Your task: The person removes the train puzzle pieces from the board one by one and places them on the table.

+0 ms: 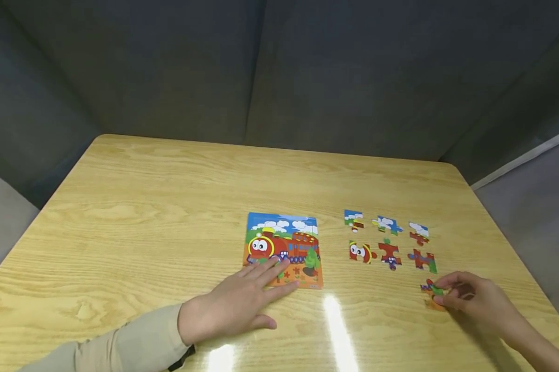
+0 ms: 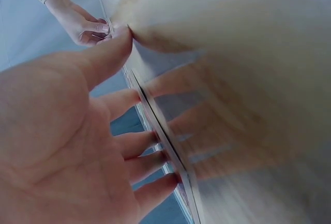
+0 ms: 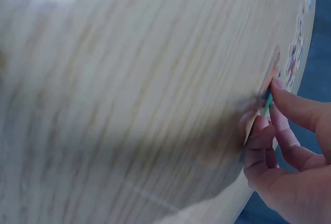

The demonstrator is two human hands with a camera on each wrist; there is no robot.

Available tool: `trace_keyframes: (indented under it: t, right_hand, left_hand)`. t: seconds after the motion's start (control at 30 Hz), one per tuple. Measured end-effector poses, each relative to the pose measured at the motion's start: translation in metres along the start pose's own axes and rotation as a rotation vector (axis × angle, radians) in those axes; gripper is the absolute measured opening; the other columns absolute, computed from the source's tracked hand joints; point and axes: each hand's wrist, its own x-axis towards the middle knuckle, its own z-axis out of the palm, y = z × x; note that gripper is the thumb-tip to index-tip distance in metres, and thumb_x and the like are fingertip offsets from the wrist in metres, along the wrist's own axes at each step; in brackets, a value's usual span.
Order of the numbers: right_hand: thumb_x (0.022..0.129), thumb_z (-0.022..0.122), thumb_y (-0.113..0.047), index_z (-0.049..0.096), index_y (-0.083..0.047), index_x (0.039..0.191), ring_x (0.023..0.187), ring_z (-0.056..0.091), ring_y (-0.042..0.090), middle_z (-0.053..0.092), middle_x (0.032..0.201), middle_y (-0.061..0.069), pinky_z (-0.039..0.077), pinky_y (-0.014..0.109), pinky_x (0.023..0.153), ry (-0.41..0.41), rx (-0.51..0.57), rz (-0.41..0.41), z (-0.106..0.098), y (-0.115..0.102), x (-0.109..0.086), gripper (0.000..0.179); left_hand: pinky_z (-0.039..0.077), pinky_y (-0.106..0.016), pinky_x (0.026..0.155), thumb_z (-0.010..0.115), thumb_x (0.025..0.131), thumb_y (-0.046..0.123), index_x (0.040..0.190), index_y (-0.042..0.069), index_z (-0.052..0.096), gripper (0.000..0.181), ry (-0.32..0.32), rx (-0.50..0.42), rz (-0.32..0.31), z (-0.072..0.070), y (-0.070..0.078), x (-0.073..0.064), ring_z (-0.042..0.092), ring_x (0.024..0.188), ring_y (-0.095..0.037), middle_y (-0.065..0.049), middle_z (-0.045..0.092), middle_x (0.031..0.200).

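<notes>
A square train puzzle picture (image 1: 284,243) lies near the table's middle, red engine with eyes under a blue sky. My left hand (image 1: 235,302) rests with spread, straight fingers over its lower left part, hiding some of it. In the left wrist view those fingertips touch the edge of the flat puzzle board (image 2: 165,141). Over at the right, my right hand (image 1: 477,299) pinches a puzzle piece (image 1: 430,295) with green and orange on it between thumb and fingers. The right wrist view shows this puzzle piece (image 3: 268,103) tilted, close to the tabletop.
Several loose puzzle pieces (image 1: 390,254) lie apart in two rows between the picture and the right hand. The wooden table (image 1: 167,191) has rounded far corners. Dark curtain panels (image 1: 344,77) stand behind it. Bright light reflections mark the near part of the tabletop.
</notes>
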Motion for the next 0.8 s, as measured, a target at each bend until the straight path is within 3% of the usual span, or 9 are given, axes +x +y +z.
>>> trace_keyframes:
  t: [0.23,0.4,0.53,0.8]
  right_hand:
    - [0.077,0.082,-0.007,0.068,0.001,0.098,0.066,0.054,-0.001,0.061,0.078,-0.003,0.048,0.022,0.056,0.04,-0.048,-0.038,0.005,-0.001,0.003,0.026]
    - [0.08,0.08,-0.008,0.068,0.001,0.101,0.069,0.055,-0.001,0.061,0.08,-0.003,0.049,0.023,0.058,0.021,-0.025,-0.032,0.002,0.001,0.002,0.025]
    - [0.082,0.078,-0.006,0.068,0.001,0.102,0.071,0.057,-0.001,0.063,0.081,-0.004,0.05,0.024,0.057,0.028,-0.001,-0.071,-0.001,-0.001,0.002,0.023]
    - [0.085,0.076,-0.008,0.068,-0.002,0.102,0.073,0.06,0.001,0.068,0.085,-0.005,0.05,0.02,0.062,0.06,0.069,-0.124,0.004,-0.033,0.011,0.02]
  left_hand:
    - [0.027,-0.047,0.114,0.057,0.093,0.051,0.156,0.026,0.029,0.073,0.007,0.019,0.003,0.001,-0.001,-0.002,0.019,0.147,-0.029,-0.011,0.015,0.163]
    - [0.027,-0.047,0.114,0.057,0.093,0.051,0.156,0.027,0.03,0.073,0.015,0.022,0.006,0.002,-0.002,-0.002,0.019,0.147,-0.029,-0.01,0.016,0.163]
    - [0.028,-0.046,0.114,0.057,0.093,0.052,0.156,0.027,0.031,0.073,0.021,0.04,0.008,0.003,-0.002,-0.001,0.02,0.147,-0.028,-0.01,0.016,0.162]
    - [0.031,-0.047,0.112,0.06,0.092,0.052,0.155,0.026,0.033,0.073,0.061,0.05,0.024,0.004,-0.003,-0.002,0.024,0.146,-0.029,-0.009,0.02,0.161]
